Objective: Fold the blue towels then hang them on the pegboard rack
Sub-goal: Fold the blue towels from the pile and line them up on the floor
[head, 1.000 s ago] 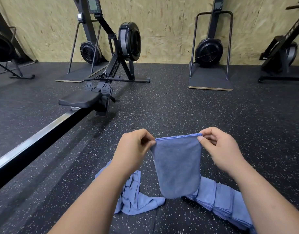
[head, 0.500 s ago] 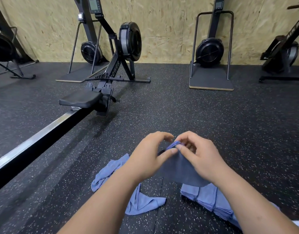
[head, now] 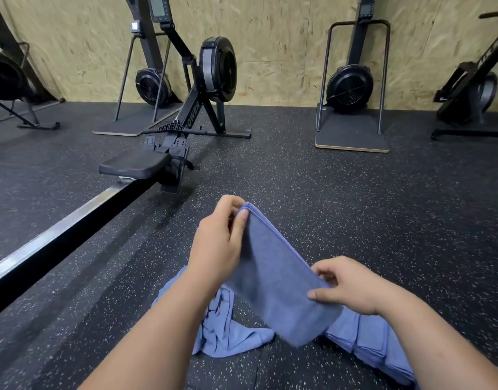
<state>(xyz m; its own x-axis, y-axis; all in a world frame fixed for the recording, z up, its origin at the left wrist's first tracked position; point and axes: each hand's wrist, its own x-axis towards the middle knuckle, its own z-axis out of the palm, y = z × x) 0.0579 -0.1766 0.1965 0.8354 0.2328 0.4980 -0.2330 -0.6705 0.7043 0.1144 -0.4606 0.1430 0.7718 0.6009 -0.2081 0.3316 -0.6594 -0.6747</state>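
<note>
Speckled gym floor (head: 354,206) below, left hand (head: 218,246) and right hand (head: 346,285) each pinch an end of the folded towel (head: 273,277), holding it taut above the stack (head: 374,344).

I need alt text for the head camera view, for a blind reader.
A left hand and a right hand hold a folded blue towel above a black gym floor. Under it lie a crumpled blue towel and folded towels; a rowing machine stands at the left.
</note>
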